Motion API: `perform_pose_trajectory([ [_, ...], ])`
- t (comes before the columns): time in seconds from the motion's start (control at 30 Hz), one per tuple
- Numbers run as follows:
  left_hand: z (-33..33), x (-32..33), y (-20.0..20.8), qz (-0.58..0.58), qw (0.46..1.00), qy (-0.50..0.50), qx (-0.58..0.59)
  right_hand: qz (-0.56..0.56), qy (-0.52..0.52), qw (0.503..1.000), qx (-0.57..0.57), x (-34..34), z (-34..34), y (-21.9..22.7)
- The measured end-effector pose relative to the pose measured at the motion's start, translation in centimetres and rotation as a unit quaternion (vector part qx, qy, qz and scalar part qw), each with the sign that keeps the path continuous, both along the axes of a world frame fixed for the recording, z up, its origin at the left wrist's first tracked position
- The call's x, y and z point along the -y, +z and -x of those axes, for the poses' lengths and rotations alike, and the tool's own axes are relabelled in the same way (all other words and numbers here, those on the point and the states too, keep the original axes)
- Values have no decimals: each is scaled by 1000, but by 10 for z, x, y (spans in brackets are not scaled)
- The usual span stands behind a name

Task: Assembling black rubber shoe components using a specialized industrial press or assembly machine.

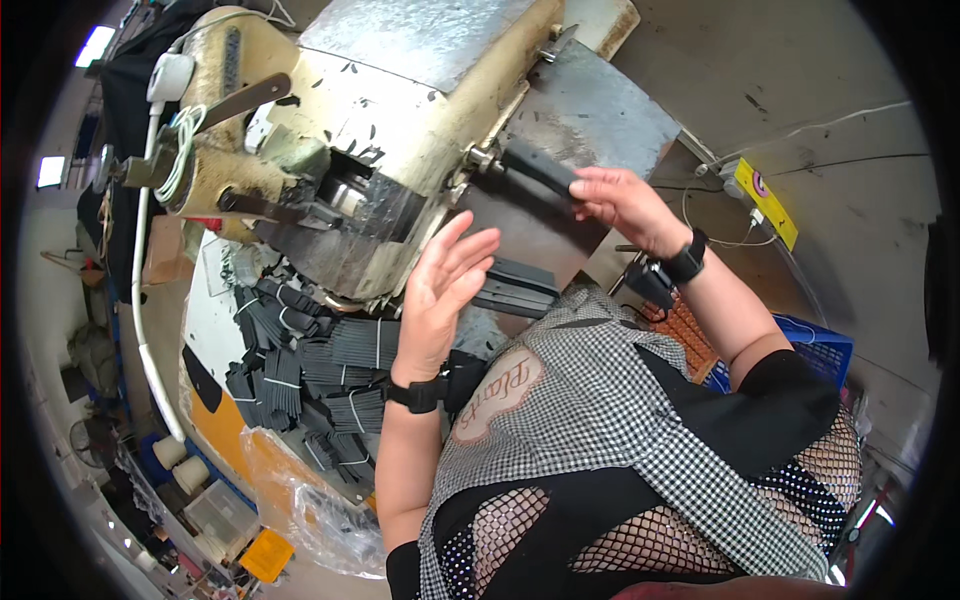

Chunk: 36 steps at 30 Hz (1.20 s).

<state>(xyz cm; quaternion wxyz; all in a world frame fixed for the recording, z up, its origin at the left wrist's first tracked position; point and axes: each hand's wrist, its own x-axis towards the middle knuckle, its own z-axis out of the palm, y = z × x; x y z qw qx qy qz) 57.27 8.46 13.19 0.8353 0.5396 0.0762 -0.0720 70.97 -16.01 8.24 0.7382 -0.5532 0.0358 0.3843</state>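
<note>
**One hand on the bar, loads of clutter around the machine**

So the right hand (625,205) is pinching the near end of a dark bar (540,168) between thumb and fingers; the bar's far end is sitting by a metal knob (484,157) on the cream machine (400,120). The left hand (440,300) is holding nothing, fingers spread loosely, and it's blocking part of the machine's edge. A dark stack (515,287) is lying just beside it. Tied bundles (345,372) are crowding the table, partly hidden behind the left forearm. A clear plastic bag (315,515) is hanging off the table, and a white cord (147,345) is dangling out left.
</note>
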Motion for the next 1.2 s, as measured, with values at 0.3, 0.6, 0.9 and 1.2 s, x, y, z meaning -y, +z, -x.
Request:
perform_pose_trajectory([
  [0.3, 13, 0, -7, -120, 992, -34, -30, 164, -15, 986, -12, 25, -39, -15],
  [0.6, 44, -15, -25, -260, 964, 32, -54, 255, -16, 963, 88, 31, -35, -15],
  [0.9, 66, -13, -47, -533, 845, 1, 31, 230, 146, 867, 418, -11, 49, 4],
  [1.2, 53, -3, -59, -585, 801, -23, 127, 254, 147, 834, 467, -33, 85, -19],
])
